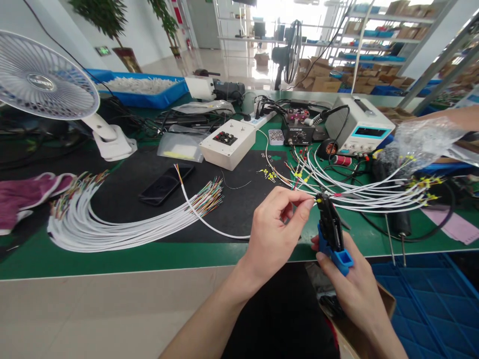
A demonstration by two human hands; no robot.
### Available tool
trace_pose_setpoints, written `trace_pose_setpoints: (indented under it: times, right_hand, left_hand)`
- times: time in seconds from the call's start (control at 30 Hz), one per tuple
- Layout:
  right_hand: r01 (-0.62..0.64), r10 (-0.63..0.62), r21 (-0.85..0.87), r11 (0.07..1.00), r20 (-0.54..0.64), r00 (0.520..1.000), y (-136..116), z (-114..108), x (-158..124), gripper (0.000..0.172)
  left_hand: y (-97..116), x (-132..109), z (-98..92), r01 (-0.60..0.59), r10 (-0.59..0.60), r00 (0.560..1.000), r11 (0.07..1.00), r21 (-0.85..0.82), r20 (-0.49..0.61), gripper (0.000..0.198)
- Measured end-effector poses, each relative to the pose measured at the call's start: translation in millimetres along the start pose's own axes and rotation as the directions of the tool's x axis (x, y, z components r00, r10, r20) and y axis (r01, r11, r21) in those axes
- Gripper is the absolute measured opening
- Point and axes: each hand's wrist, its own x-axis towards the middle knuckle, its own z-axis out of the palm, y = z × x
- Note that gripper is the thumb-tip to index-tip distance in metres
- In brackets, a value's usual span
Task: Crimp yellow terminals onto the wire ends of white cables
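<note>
My right hand (348, 279) is wrapped round blue-handled crimping pliers (331, 232), whose black jaws point up and away from me. Thumb and forefinger of my left hand (279, 229) are pinched together right beside those jaws. A white cable (224, 234) runs under my left hand, its far end showing bare coloured wires. At the jaws a small yellow terminal shows by my fingertips; the wire inside the pinch is mostly hidden. Loose yellow terminals (267, 174) lie on the black mat (239, 199) beyond my left hand.
A bundle of white cables (123, 239) lies left of my hands; cables with yellow ends (385, 199) lie right. Behind are a phone (166, 184), a switch box (228, 144), a power supply (357, 124) and a white fan (48, 75). Another person's arm (445, 119) reaches in at right.
</note>
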Motion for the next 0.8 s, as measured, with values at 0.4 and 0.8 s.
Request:
trace_pose_setpoints:
  times: [0.4, 0.8]
  right_hand:
    - [0.115, -0.140, -0.262, 0.958, -0.077, 0.987, -2.0, 29.0, -25.5, 0.056]
    - [0.179, -0.216, -0.309, 0.934, -0.087, 0.973, 2.6, 37.8, -26.0, 0.075]
  left_hand:
    - [3.4, -29.2, -28.1, 0.094, -0.088, 0.995, 0.989, 0.116, -0.055, 0.009]
    - [5.3, -35.7, -33.2, 0.076, -0.061, 0.995, 0.975, 0.210, -0.078, 0.010]
